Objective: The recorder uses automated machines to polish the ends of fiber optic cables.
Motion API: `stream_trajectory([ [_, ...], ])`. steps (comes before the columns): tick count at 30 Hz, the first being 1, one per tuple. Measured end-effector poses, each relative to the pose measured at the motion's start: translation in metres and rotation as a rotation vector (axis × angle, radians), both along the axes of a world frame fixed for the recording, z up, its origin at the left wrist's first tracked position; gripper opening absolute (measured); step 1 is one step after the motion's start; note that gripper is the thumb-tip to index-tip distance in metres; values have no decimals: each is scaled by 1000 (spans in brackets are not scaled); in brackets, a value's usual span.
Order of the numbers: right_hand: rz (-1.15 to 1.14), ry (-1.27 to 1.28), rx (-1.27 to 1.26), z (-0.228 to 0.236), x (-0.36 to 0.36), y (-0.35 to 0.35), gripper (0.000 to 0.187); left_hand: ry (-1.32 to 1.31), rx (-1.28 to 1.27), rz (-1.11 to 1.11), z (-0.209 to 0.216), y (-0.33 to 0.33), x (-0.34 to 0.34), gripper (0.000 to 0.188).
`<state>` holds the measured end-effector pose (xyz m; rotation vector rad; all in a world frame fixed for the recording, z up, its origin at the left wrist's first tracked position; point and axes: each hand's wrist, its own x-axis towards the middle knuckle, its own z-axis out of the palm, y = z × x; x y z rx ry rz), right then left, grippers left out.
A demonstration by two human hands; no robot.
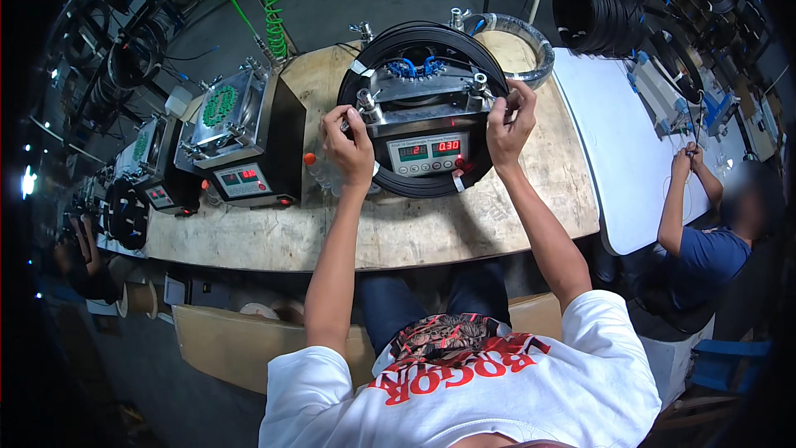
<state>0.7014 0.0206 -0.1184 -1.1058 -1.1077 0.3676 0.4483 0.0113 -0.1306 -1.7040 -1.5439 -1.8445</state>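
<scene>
At the near side of the machine (405,127), its front panel (429,154) is lit. The left hand (349,148) curls its fingers by the near left clamp (367,103), the right hand (513,131) by the near right one; I cannot tell whether either pinches cable or metal. The black cable coil (414,35) rings the machine; blue connectors (414,68) sit toward its far side. Loading looks done; whether any clamping is left doesn't show.

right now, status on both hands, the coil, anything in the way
Left hand at left side of black cable coil, right hand at its right. Coil encircles metal-topped machine. Metal clamps close to both hands.
</scene>
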Motion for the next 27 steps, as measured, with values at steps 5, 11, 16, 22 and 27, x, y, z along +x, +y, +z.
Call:
stream_trajectory([
  [5, -57, -249, 266, -8, 0, 9, 28, 4, 18, -7, 0, 1, 1, 17],
  [11, -94, -243, 169, -3, -2, 5, 22, 3, 39, -8, 0, 0, -1, 17],
  [16, -137, -466, 351, -2, -1, 8, 29, -83, -5, -23, 2, -2, 1, 12],
  [22, -1, -216, 152, 2, -9, -3, 48, 26, 34, 20, 0, -1, 0, 17],
  [27, 78, -268, 144, -14, -6, -35, 60, 2, 33, 5, 8, -1, 4, 11],
])
